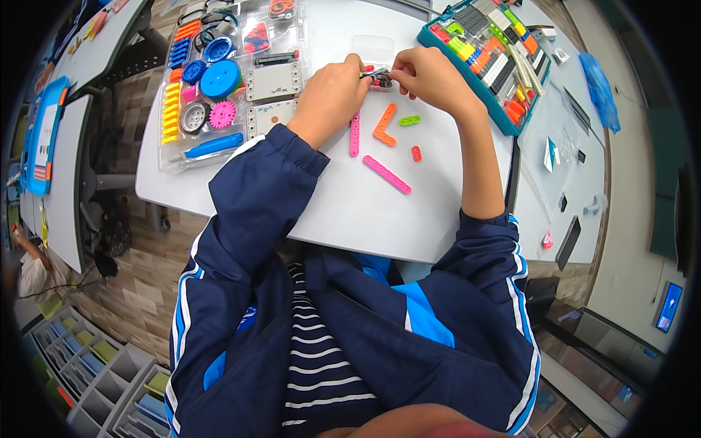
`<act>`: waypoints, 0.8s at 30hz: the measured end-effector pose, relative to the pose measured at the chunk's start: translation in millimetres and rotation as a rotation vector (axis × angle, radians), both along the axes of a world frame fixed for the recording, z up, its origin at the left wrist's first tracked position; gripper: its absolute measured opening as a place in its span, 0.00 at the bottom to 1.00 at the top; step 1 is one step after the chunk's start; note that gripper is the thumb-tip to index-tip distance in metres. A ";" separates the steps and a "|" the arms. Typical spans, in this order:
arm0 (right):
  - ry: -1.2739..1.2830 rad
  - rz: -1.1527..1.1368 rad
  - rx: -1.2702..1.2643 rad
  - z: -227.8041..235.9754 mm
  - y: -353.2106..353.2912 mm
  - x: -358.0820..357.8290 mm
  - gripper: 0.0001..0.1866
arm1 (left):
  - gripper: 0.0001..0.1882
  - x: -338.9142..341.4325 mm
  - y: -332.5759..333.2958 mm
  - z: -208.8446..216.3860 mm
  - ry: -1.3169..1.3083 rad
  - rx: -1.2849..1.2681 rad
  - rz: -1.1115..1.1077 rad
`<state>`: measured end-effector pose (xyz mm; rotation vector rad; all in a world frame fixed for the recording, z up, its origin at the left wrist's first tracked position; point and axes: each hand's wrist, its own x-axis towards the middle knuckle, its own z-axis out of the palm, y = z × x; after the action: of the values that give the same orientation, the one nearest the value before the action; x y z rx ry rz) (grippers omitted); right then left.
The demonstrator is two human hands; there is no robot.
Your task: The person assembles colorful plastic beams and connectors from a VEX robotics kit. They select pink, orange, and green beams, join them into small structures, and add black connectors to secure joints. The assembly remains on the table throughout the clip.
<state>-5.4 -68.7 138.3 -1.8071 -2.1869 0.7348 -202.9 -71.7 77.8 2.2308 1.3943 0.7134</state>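
Observation:
My left hand [332, 96] is curled at the left side of a small clear box [380, 85] of tiny dark and red parts. Its fingertips are mostly hidden behind the knuckles. My right hand [429, 79] pinches thumb and finger together at the box's right edge; what lies in the pinch is too small to tell. Nearer me on the white table [332, 208] lie an upright pink beam [355, 135], a slanted pink beam [387, 174], an orange angled beam [385, 125], a short green beam [410, 121] and a small red link [416, 154].
A clear sorting tray [175, 157] of wheels, gears and grey modules stands on the left. At the back right sits a teal bin [520, 125] of colourful building pieces. A second table [558, 237] adjoins on the right, with a blue plastic bag [600, 93] beyond.

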 end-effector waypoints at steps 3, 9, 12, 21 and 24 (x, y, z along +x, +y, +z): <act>0.091 0.059 -0.017 -3.0 5.5 7.3 0.10 | 0.14 -0.9 -0.6 -1.2 -0.024 0.003 0.014; 0.245 0.074 -0.125 -15.3 17.1 23.0 0.11 | 0.15 -0.2 1.2 -5.9 -0.068 0.029 0.055; 0.325 0.084 -0.192 -21.3 18.8 26.1 0.12 | 0.14 -0.5 2.2 -6.1 -0.088 0.031 0.076; 0.322 0.092 -0.182 -15.7 17.4 27.5 0.12 | 0.13 -2.1 4.7 -7.3 -0.183 0.051 0.122; 0.086 0.041 -0.058 -7.8 13.9 27.8 0.12 | 0.13 -1.2 6.0 -7.0 -0.196 0.083 0.154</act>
<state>22.3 -54.9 130.5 -1.7282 -2.1747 0.8767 -204.1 -65.8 70.8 2.0656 1.4723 1.0302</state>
